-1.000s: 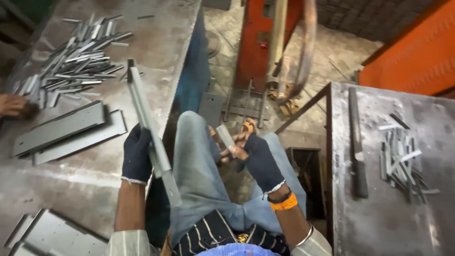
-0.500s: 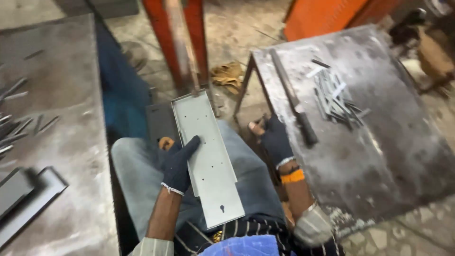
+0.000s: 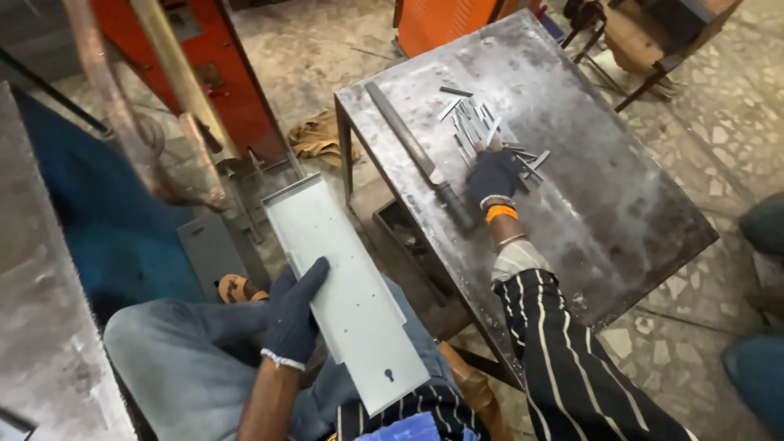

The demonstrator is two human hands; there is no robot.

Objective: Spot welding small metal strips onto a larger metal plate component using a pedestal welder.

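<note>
My left hand [image 3: 293,314], in a dark glove, grips the left edge of a long flat sheet-metal panel [image 3: 343,286] with folded rims and a keyhole slot near its close end. The panel lies flat across my lap. My right hand [image 3: 493,175], also gloved, with an orange wristband, reaches out over the steel table [image 3: 588,188] on my right and rests on a pile of several small metal strips [image 3: 478,126]. Whether it has closed on any strip is hidden under the palm. A long metal file [image 3: 416,155] with a dark handle lies just left of that hand.
An orange-red machine frame [image 3: 212,73] with bent copper-coloured arms stands ahead on the left. A second metal bench [image 3: 41,327] borders my left side. A rag [image 3: 314,135] lies on the floor. Another person's legs [image 3: 759,327] show at the right edge.
My right hand has moved from the table's near corner out onto the pile of strips. The panel stays on my lap in my left hand; the view has turned right.
</note>
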